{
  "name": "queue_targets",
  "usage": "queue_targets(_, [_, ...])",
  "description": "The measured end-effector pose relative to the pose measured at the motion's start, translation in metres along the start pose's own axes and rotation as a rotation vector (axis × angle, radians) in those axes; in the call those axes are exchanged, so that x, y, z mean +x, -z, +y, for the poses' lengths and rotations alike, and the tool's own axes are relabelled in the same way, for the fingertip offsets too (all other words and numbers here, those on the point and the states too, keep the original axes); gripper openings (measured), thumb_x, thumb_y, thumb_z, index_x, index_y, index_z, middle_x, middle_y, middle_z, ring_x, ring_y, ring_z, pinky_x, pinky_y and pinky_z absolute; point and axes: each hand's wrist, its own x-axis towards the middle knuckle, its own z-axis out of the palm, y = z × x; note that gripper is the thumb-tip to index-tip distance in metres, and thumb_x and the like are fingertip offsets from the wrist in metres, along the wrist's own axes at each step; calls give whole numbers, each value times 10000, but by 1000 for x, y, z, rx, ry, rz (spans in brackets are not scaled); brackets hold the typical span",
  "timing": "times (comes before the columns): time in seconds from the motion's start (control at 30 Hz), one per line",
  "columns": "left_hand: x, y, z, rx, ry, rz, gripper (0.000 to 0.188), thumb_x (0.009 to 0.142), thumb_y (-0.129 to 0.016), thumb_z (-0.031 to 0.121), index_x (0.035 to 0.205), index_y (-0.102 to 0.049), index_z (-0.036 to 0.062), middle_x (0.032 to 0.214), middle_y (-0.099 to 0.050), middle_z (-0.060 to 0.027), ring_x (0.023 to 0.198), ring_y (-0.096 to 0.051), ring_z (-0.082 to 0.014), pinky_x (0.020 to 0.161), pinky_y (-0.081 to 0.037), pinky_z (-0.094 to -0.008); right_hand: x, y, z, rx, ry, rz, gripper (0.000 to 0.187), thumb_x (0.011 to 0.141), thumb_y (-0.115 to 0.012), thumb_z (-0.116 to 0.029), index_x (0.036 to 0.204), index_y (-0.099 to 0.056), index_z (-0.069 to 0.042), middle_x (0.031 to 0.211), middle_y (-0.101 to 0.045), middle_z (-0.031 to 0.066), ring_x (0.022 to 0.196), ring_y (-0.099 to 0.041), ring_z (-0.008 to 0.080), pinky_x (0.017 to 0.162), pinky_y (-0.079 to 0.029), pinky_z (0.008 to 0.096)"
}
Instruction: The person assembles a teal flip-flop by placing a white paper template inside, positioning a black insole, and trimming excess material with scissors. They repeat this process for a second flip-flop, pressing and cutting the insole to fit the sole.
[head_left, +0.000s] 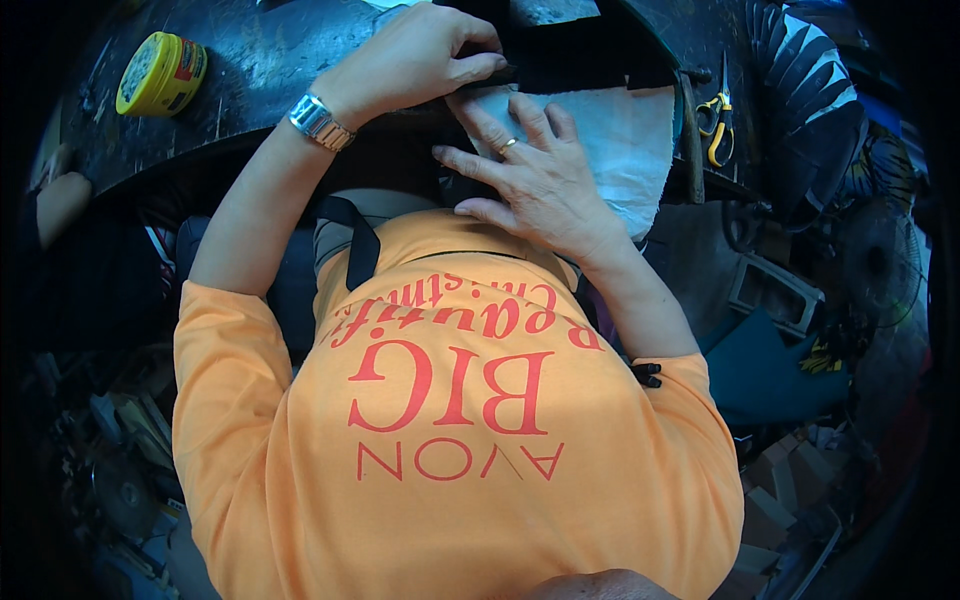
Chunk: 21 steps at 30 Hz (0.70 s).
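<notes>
My left hand (pixel 425 60), with a metal watch (pixel 320 122) on its wrist, is closed in a pinch at the near edge of the table. A small dark bit shows below its thumb tip; what the fingers hold is too dark to make out. My right hand (pixel 540 165) lies with fingers spread, a ring on one of them, at the left side of a pale, frayed-edged cloth (pixel 625 140). Beyond the cloth is a black piece of material (pixel 590 55), which the cloth adjoins. The gap between my hands is in deep shadow.
A yellow tub (pixel 162 75) stands on the dark worktable (pixel 265 65) at left. Yellow-and-black scissors (pixel 720 125) lie at right, past a wooden stick (pixel 690 135). Dark layered pieces (pixel 810 100) hang farther right. Another person's arm (pixel 62 205) is at the far left.
</notes>
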Motion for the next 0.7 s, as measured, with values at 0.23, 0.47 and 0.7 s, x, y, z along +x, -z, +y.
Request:
queue_targets(0.23, [-16,-24,-29,6,-336,118,292,901,-765,219,1136,-718,52,1172,-676,-115,993,-700,-278,832,-571,-318,8,4,-2,35,79,-36,496,863,-708,-549,1290,-692,-297,1517,-480,4,1353,-349,373,1136,-291,505])
queue_targets(0.47, [-45,-57,-36,343,-471,272,496,995,-631,393,1430,-574,161,1493,-539,-83,1402,-473,-261,1148,-387,-429,-13,17,13,492,-22,278,450,850,-802,-248,1265,-684,-121,1363,-610,126,1247,-547,381,1068,-449,469])
queue_targets(0.7, [-59,-68,-28,424,-342,188,658,992,-493,588,1555,-419,255,1619,-389,-47,1528,-285,-229,1270,-167,-448,-22,4,24,108,-331,246,574,928,-708,-379,1410,-567,-102,1390,-556,156,1337,-459,352,1110,-369,484])
